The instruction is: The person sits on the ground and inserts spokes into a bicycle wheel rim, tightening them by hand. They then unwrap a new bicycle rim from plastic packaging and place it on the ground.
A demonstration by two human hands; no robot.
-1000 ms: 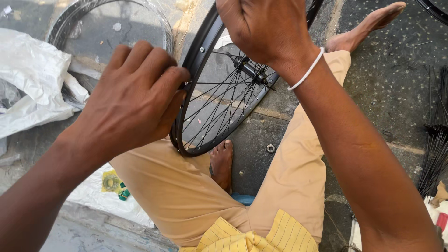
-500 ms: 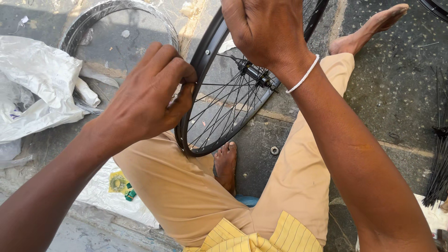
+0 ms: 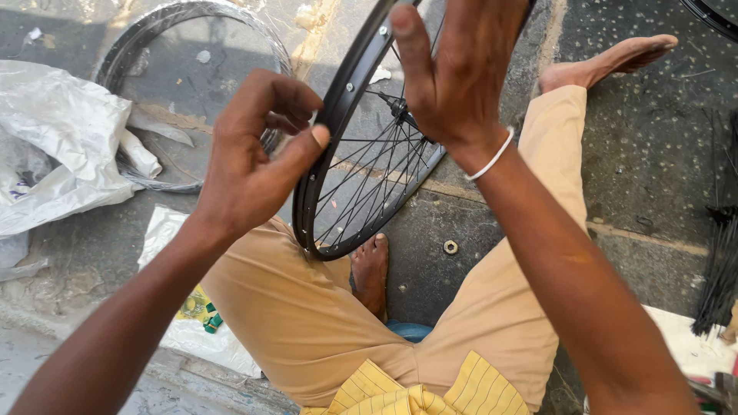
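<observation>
**Spoked wheel held at rim, seated on stone floor**

Grey stone paving forms the work surface, the person seated on it with legs spread. Nearest, the left hand [image 3: 250, 165] pinches the black wheel rim [image 3: 327, 146] between thumb and curled fingers at its left edge. Right hand [image 3: 453, 73] is spread, palm against the wheel's upper right side near the hub. Wheel stands upright between the knees. A nut [image 3: 450, 247] lies beside the right leg. Farther left: white plastic sheet [image 3: 58, 138], second rim [image 3: 192, 23].
</observation>
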